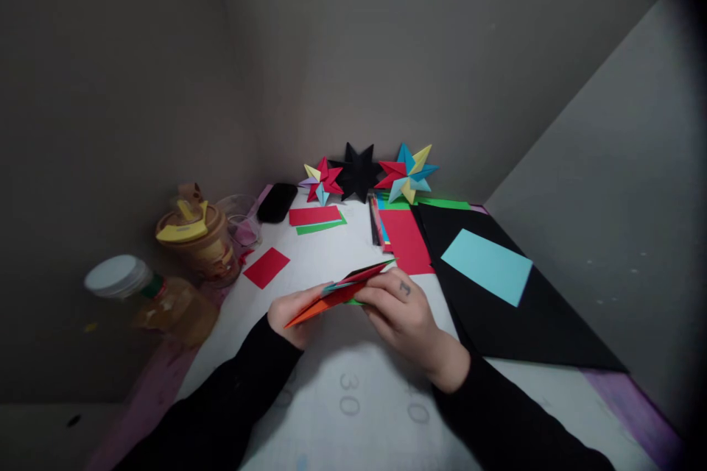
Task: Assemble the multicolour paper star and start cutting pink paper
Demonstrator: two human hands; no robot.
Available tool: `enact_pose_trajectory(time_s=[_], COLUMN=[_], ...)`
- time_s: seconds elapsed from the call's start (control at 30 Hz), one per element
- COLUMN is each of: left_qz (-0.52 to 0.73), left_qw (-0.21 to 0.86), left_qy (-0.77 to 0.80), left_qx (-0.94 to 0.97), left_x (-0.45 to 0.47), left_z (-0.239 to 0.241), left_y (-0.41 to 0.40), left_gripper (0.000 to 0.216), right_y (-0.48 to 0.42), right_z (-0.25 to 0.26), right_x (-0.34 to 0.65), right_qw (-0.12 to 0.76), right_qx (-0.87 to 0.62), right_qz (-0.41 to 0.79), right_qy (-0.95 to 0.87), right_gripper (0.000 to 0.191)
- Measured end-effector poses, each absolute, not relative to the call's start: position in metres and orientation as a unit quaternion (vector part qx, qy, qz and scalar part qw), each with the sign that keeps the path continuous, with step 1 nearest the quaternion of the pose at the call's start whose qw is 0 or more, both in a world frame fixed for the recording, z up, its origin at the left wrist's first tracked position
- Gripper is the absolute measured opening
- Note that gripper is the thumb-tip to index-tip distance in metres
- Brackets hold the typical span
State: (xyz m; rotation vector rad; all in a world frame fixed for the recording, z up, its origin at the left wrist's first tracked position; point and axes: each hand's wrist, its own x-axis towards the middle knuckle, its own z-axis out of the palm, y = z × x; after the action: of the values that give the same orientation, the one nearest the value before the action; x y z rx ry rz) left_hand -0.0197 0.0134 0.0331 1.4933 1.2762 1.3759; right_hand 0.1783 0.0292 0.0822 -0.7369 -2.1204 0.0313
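A folded paper piece [336, 297] in orange, red, green and light blue is held between my two hands, above the white table sheet. My left hand [292, 313] grips its left side from behind, with most of the fingers hidden by the paper. On the right side, my right hand [406, 316] pinches the paper between thumb and bent fingers. Beyond my hands lie a small red paper rectangle [266, 268] and a red slip [314, 215] over a green one [325, 227].
Folded paper stars [358, 172] lean against the wall. Black sheets [480, 331] bear a light blue rectangle [489, 266] at right, beside red paper [407, 243]. A bottle [182, 309], a brown cup [204, 243], a clear cup [243, 224] and a black phone-like object [278, 203] stand or lie left.
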Motion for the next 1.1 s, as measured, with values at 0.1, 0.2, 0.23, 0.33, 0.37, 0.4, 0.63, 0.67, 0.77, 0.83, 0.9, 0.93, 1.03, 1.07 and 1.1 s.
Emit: enact_pose_trajectory(time_s=[0.1, 0.2, 0.23, 0.33, 0.37, 0.4, 0.63, 0.67, 0.77, 0.83, 0.9, 0.93, 1.03, 1.07, 1.1], left_qz=[0.523, 0.505, 0.500, 0.466, 0.449, 0.433, 0.405, 0.401, 0.380, 0.373, 0.380, 0.385, 0.402, 0.406, 0.410], left_qw=[0.344, 0.314, 0.302, 0.252, 0.234, 0.217, 0.156, 0.151, 0.146, 0.147, 0.154, 0.158, 0.164, 0.164, 0.162], left_qy=[0.503, 0.499, 0.497, 0.499, 0.500, 0.501, 0.473, 0.467, 0.447, 0.436, 0.427, 0.425, 0.433, 0.440, 0.447], left_qx=[0.596, 0.630, 0.641, 0.686, 0.703, 0.717, 0.767, 0.774, 0.797, 0.806, 0.806, 0.804, 0.790, 0.784, 0.778], left_x=[-0.025, -0.029, -0.031, -0.034, -0.035, -0.035, -0.037, -0.038, -0.040, -0.041, -0.040, -0.039, -0.038, -0.038, -0.038], left_z=[0.029, 0.029, 0.030, 0.033, 0.033, 0.033, 0.021, 0.019, 0.016, 0.015, 0.016, 0.017, 0.017, 0.017, 0.017], left_y=[0.013, 0.013, 0.013, 0.013, 0.013, 0.013, 0.016, 0.017, 0.019, 0.020, 0.020, 0.020, 0.020, 0.020, 0.020], left_gripper=[0.029, 0.038, 0.039, 0.041, 0.043, 0.044, 0.048, 0.049, 0.053, 0.054, 0.053, 0.052, 0.046, 0.043, 0.040], right_y=[0.030, 0.032, 0.033, 0.036, 0.037, 0.038, 0.037, 0.037, 0.037, 0.037, 0.037, 0.037, 0.039, 0.040, 0.040], right_z=[0.078, 0.074, 0.073, 0.070, 0.068, 0.066, 0.056, 0.056, 0.056, 0.056, 0.056, 0.056, 0.055, 0.055, 0.055], right_x=[0.180, 0.181, 0.181, 0.180, 0.180, 0.179, 0.175, 0.175, 0.173, 0.174, 0.174, 0.175, 0.176, 0.176, 0.176], right_qw=[0.402, 0.391, 0.388, 0.383, 0.388, 0.396, 0.472, 0.481, 0.503, 0.508, 0.509, 0.509, 0.512, 0.513, 0.513], right_qx=[-0.281, -0.276, -0.277, -0.285, -0.293, -0.302, -0.422, -0.440, -0.464, -0.450, -0.411, -0.388, -0.333, -0.319, -0.306], right_qz=[0.024, 0.041, 0.049, 0.089, 0.111, 0.135, 0.184, 0.180, 0.146, 0.115, 0.086, 0.072, 0.049, 0.049, 0.049], right_qy=[-0.871, -0.877, -0.878, -0.874, -0.867, -0.857, -0.752, -0.737, -0.714, -0.725, -0.751, -0.765, -0.790, -0.795, -0.801], right_gripper=[0.029, 0.031, 0.030, 0.032, 0.034, 0.034, 0.012, 0.012, 0.016, 0.015, 0.012, 0.009, 0.005, 0.007, 0.009])
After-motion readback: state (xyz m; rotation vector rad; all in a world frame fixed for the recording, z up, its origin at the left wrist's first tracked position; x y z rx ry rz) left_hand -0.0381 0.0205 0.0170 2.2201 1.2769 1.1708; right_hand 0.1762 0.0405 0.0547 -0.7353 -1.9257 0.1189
